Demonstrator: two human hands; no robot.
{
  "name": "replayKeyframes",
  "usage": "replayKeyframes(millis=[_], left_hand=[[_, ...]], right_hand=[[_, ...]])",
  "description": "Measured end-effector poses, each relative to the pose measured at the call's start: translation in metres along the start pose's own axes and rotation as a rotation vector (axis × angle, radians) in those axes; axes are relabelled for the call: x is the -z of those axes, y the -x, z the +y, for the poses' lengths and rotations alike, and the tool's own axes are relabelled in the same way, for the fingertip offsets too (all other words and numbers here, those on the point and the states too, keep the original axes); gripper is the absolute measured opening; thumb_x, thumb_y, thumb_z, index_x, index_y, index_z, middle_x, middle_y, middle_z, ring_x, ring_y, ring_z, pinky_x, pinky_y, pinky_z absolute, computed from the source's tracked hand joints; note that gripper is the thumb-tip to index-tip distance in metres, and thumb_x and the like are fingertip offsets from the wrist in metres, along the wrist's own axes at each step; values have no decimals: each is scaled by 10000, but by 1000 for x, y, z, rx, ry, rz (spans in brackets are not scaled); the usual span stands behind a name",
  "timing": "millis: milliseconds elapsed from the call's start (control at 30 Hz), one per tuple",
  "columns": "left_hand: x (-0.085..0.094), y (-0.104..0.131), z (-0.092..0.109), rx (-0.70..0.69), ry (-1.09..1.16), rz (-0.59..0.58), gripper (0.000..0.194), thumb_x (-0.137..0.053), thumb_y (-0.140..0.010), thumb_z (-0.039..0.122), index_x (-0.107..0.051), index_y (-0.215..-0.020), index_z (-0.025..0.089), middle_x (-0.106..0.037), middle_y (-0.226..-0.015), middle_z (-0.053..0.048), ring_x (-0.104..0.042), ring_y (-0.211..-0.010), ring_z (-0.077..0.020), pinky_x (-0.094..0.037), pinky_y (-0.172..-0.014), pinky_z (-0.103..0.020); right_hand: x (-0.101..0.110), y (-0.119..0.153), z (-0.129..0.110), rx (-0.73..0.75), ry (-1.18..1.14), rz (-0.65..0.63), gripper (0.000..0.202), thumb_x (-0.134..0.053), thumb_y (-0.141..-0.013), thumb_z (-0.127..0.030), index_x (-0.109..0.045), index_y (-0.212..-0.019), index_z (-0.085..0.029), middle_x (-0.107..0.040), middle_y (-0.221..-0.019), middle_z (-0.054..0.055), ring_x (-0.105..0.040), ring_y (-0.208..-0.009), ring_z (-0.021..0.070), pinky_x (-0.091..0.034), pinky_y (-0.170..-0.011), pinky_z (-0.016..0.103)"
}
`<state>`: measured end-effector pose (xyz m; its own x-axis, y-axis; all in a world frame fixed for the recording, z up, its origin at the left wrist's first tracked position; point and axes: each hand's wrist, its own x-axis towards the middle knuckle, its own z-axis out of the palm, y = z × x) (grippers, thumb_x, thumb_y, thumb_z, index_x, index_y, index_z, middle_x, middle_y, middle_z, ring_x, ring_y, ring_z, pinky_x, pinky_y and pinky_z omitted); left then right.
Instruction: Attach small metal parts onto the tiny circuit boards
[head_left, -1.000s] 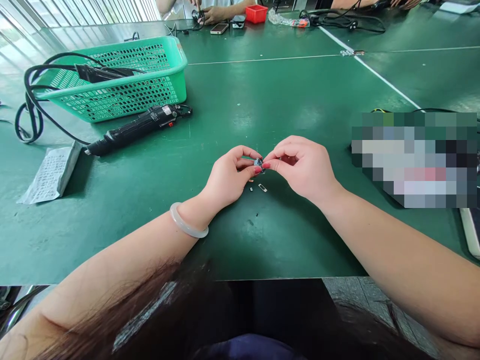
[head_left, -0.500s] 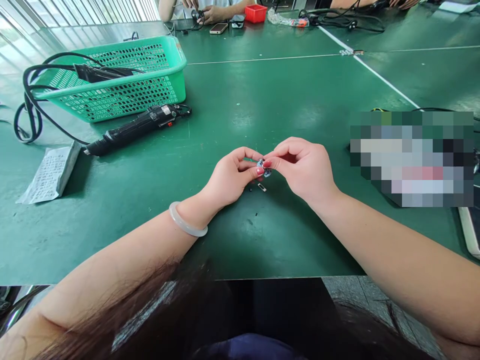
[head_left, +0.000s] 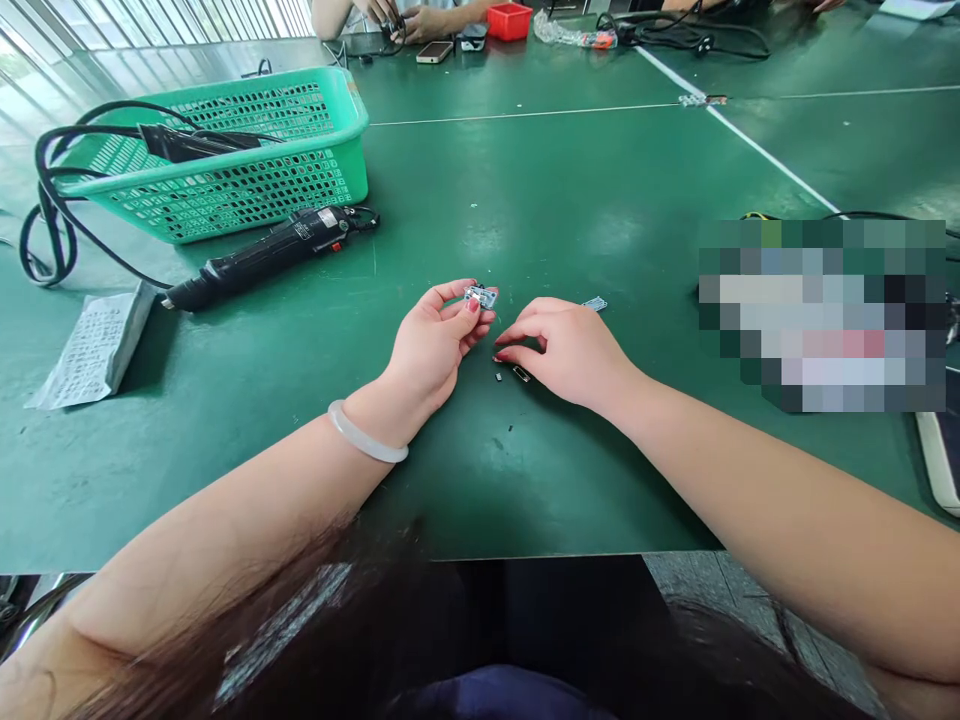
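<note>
My left hand [head_left: 439, 335] is closed, pinching a small silvery-blue electronic part [head_left: 481, 298] between thumb and fingers above the table. To its right, my right hand [head_left: 574, 350] hovers low with thumb and forefinger slightly apart, and nothing shows between them. Just below those fingertips lies a tiny dark piece [head_left: 498, 377] with a light top. Beside it, close under the right hand, is a small rectangular frame-like piece [head_left: 521, 374]. A flat bluish piece [head_left: 596, 303] rests on the table behind the right hand, partly covered by it.
At the left are a green basket [head_left: 247, 190] with cables, a black electric screwdriver [head_left: 270, 255] and a paper-wrapped block [head_left: 97, 345]. A blurred-out area [head_left: 825, 315] covers the right. Across the green table [head_left: 600, 190], another person's hands work near a phone [head_left: 435, 52] and red box [head_left: 509, 21].
My hands have moved apart. The left one went left and up with the electronic part; the right one came down toward the small pieces. A flat bluish piece now shows behind my right hand.
</note>
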<state>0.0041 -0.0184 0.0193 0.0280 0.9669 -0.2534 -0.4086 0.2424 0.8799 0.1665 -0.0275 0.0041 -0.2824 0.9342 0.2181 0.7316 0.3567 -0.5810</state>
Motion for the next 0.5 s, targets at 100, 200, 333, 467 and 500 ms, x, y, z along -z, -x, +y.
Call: replayKeyframes(millis=[100,200,333,467,500], left_hand=[[-2,1,-2,-5,-63,-8,151,-581,-910,8,-597,-928,157,-726,-800,5,-637,-663,-53,-512,-733,-211],[-2,1,-3,-7,-110,-5,151,-604,-895,-1,-592,-917,148,-714,-753,9,-640,-658,-56,-526,-747,-219],[-1,-1,-5,-45,-183,2,152,-626,-880,6,-583,-898,150,-714,-727,18,-643,-639,-57,-558,-775,-241],[2,-2,-8,-132,-305,-27,154,-671,-846,30,-596,-892,157,-725,-740,8,-678,-683,-83,-575,-795,-271],[3,-2,-9,-151,-337,-49,157,-685,-834,38,-599,-886,160,-726,-740,6,-682,-688,-90,-575,-790,-275]], right_hand=[[-5,-1,-3,7,38,-48,66,-753,-849,-213,-819,-857,-217,-713,-922,43,-621,-834,187,-452,-747,342],[-6,-3,-5,16,51,-82,98,-720,-867,-202,-794,-803,-212,-687,-887,39,-611,-818,186,-440,-739,342],[-2,-3,-4,30,6,-53,106,-726,-841,-188,-754,-740,-205,-665,-834,33,-581,-758,172,-425,-702,336],[6,-2,-1,-28,-139,189,72,-736,-811,-222,-758,-742,-220,-682,-785,23,-557,-689,156,-435,-656,329],[8,-2,0,-53,-180,241,69,-742,-800,-244,-756,-737,-219,-691,-787,25,-559,-685,156,-441,-652,329]])
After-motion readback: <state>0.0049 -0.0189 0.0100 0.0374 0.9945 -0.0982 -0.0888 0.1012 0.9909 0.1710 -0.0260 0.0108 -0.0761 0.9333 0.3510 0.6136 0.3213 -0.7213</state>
